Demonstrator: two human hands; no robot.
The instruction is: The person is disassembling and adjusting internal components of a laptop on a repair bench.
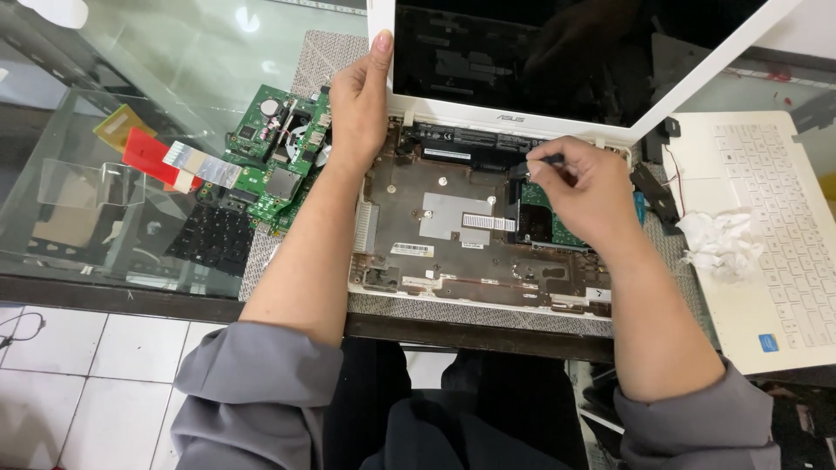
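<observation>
Our left hand [359,104] lies flat, steadying the opened laptop base [453,235] at centre frame; our right hand [588,187] pinches a thin dark tool [542,161] beside a white label strip [488,223].

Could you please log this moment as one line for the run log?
left hand: steadies white laptop screen frame | right hand: pinches small dark tool over opened laptop base | green circuit board: left of base

Glass table [131,96], woven mat [331,52] under the fingers [380,48], opened laptop base [453,235] on it, green circuit board [279,157] just left, white keyboard cover [766,226] right.
</observation>
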